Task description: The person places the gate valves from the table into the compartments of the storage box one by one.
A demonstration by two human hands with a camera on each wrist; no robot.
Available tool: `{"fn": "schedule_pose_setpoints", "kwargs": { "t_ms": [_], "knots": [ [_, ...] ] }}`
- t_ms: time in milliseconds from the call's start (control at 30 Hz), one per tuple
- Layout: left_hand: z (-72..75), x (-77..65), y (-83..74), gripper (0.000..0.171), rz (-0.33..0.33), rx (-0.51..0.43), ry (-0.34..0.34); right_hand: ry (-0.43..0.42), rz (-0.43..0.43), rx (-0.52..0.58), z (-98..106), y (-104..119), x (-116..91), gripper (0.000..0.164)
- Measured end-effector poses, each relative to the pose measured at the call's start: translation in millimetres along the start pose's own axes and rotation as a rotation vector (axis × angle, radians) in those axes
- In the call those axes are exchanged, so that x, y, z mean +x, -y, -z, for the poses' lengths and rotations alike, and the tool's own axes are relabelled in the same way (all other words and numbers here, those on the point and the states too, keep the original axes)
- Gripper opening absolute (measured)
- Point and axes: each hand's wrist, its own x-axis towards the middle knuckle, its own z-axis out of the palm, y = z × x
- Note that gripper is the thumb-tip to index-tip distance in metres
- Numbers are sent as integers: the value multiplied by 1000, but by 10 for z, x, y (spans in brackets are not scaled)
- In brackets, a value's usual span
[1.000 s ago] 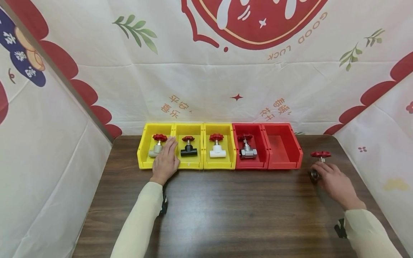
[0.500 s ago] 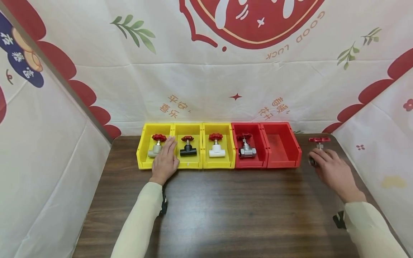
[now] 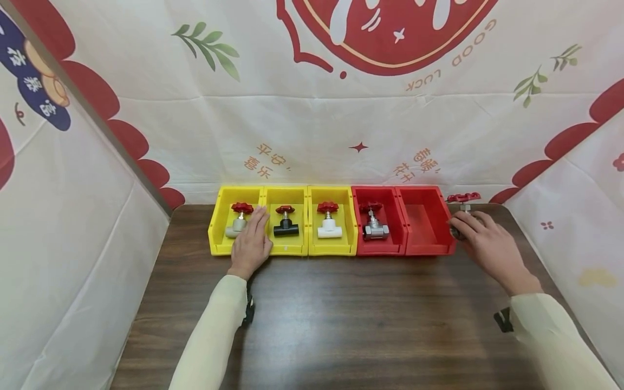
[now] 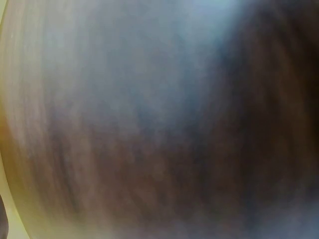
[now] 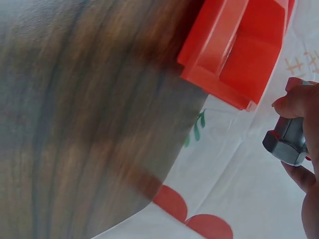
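In the head view my left hand (image 3: pixel 250 246) rests with straight fingers over the divider of the two leftmost yellow bins. Near its fingertips, a grey-bodied valve (image 3: pixel 236 230) with a red handwheel lies in the first bin. My right hand (image 3: pixel 492 249) grips a metal valve by its body, its red handwheel (image 3: pixel 463 197) sticking up above the fingers. This valve is beside the right wall of the rightmost red bin (image 3: pixel 420 216). Up close in the right wrist view, thumb and fingers wrap the silver hex-ended body (image 5: pixel 286 142). The left wrist view is only a blur of tabletop.
The second yellow bin holds a black valve (image 3: pixel 286 230), the third a white valve (image 3: pixel 329 232). A silver valve (image 3: pixel 375 230) lies in the left red bin. The bins stand in a row on a dark wooden table (image 3: pixel 341 314), against a printed white cloth (image 3: pixel 312 124).
My right hand has lifted the metal valve off the right side of the table and carried it up and left toward the rightmost red bin. The left hand stays put.
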Motion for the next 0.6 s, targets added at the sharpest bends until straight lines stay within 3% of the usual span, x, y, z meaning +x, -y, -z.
{"fn": "schedule_pose_setpoints", "kwargs": {
  "t_ms": [267,600],
  "knots": [
    [2,-3,-8,57,6,10,4,52,17,28,-29,111,191,76],
    [11,1,-16,56,5,2,8,209,-19,49,-247,196,388,73]
  ]
}}
